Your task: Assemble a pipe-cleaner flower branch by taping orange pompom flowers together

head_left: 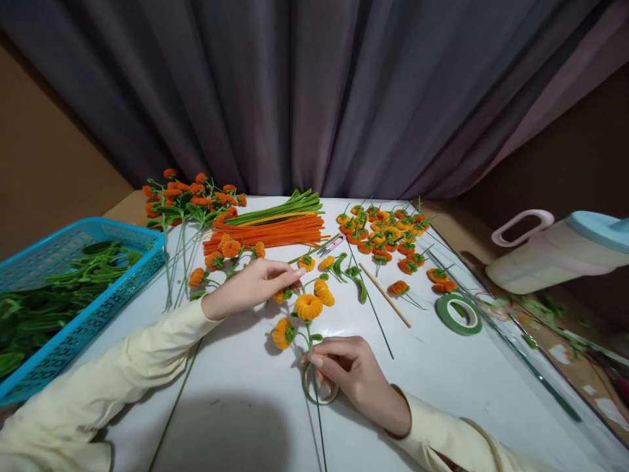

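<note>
My right hand [361, 380] pinches the thin green stem [322, 432] of a flower spray made of fuzzy chenille, just below its small leaf. Yellow-orange flowers [308, 306] branch off near the top of this stem. My left hand [253, 285] is closed, thumb and fingertips together at a flower [282, 296] on the spray's upper left; the hand partly covers that bloom. A roll of tape [308, 387] appears just under my right fingers, partly hidden by them. Left of my left hand, finished orange flowers [230, 247] lie on the white table.
A blue basket [157, 244] of green leaves stands at left. Orange chenille stems [265, 231], small pink-handled scissors [334, 244], a wooden stick [386, 295] and loose flower heads [378, 239] lie beyond my hands. Green tape [445, 314] and a lidded cup [555, 259] are right.
</note>
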The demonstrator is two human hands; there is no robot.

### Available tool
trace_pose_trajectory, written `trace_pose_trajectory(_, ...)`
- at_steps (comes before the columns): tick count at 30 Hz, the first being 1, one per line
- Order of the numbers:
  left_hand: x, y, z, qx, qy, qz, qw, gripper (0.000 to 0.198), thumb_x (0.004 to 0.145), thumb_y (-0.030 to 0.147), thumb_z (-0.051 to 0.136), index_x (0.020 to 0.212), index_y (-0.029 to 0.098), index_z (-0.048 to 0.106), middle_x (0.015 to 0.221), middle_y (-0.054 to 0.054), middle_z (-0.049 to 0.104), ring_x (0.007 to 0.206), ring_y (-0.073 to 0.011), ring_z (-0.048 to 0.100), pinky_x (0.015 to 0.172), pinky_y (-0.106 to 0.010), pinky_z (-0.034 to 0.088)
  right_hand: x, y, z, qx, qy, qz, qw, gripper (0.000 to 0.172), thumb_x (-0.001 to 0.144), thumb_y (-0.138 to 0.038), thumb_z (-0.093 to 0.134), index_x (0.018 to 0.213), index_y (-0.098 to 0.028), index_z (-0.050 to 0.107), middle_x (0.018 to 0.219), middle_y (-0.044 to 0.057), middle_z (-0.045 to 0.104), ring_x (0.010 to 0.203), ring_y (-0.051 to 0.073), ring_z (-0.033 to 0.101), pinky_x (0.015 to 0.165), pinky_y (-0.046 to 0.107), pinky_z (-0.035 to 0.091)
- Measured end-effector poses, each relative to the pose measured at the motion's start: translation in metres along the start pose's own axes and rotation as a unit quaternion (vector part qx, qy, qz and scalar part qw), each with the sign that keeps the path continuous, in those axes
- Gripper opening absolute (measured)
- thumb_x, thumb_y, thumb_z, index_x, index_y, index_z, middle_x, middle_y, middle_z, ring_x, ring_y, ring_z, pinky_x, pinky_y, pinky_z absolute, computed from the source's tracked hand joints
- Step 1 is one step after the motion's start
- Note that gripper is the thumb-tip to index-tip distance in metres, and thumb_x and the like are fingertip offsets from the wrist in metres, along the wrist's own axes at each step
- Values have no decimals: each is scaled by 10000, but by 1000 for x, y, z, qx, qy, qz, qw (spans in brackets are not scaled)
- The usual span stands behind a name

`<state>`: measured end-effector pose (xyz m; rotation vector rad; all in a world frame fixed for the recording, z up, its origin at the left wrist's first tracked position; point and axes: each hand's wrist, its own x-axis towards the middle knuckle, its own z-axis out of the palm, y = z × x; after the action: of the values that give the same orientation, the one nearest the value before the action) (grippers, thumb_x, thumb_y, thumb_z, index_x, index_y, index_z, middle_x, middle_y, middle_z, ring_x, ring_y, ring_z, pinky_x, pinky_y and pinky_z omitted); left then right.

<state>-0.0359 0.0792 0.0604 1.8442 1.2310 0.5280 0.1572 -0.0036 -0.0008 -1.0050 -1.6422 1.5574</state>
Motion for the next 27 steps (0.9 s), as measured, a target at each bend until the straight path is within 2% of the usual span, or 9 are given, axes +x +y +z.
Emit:
trace_pose_trajectory(4, 0, 1, -3, -38, -36, -59, 997, 360, 771, 448, 520, 695, 133, 677, 601, -3, 605, 530, -96, 462, 494, -188, 348, -1, 2, 0, -20, -5, -6, 1000, 361, 857, -313, 510, 577, -100, 591, 502, -11, 464, 452, 70, 413, 448, 197, 322)
trace_pose_trajectory(7, 0, 2, -6, -71, -59, -100, 991, 334, 749, 440, 550, 738, 140, 698, 650, -12, 639, 514, -91, 457, 454, -185, 326, -2, 3, -1, -25, -9, -9, 1000, 377, 859, -318, 508, 561, -104, 591, 498, -13, 463, 456, 69, 411, 455, 199, 324)
trace_pose_trajectory(10, -1, 3, -8, -101, -59, -97, 988, 302, 737, 423, 575, 766, 151, 704, 732, -19, 663, 552, -99, 487, 457, -183, 331, -1, 2, -1, -12, -7, -3, 1000, 354, 853, -336, 517, 626, -96, 644, 502, -9, 471, 448, 68, 404, 440, 200, 317)
trace_pose_trajectory(12, -1, 3, -8, -123, -71, -91, 986, 264, 744, 386, 580, 761, 154, 704, 690, -11, 654, 554, -102, 494, 470, -184, 338, 0, 1, -1, 5, -3, 5, 1000, 339, 841, -353, 532, 684, -88, 672, 503, -5, 482, 439, 69, 407, 428, 200, 317)
trace_pose_trajectory(14, -1, 2, -9, -144, -81, -87, 982, 225, 752, 340, 579, 779, 156, 706, 661, -7, 649, 570, -110, 511, 495, -189, 354, 0, -1, 0, 28, -3, 16, 999, 341, 825, -371, 550, 697, -82, 679, 498, -2, 488, 430, 70, 415, 420, 200, 325)
trace_pose_trajectory(17, -1, -1, -10, -160, -99, -74, 979, 195, 758, 299, 578, 801, 155, 702, 740, -17, 676, 651, -128, 554, 554, -194, 383, 0, -1, 0, 79, -14, 38, 996, 340, 799, -386, 582, 692, -77, 675, 493, 1, 498, 418, 66, 421, 410, 198, 332)
trace_pose_trajectory(23, 0, -7, -15, -142, -126, -55, 980, 187, 763, 311, 580, 789, 171, 703, 819, -15, 697, 761, -140, 594, 649, -190, 417, 0, 5, -3, 163, -43, 74, 983, 305, 754, -367, 648, 722, -66, 688, 499, 17, 532, 421, 64, 446, 413, 195, 341)
trace_pose_trajectory(27, 0, -4, -17, -128, -120, -76, 982, 213, 738, 277, 599, 905, 200, 707, 918, -14, 703, 843, -161, 606, 688, -199, 444, 1, 8, -4, 174, -59, 75, 980, 291, 755, -356, 652, 733, -69, 694, 496, 17, 542, 414, 64, 458, 406, 188, 341)
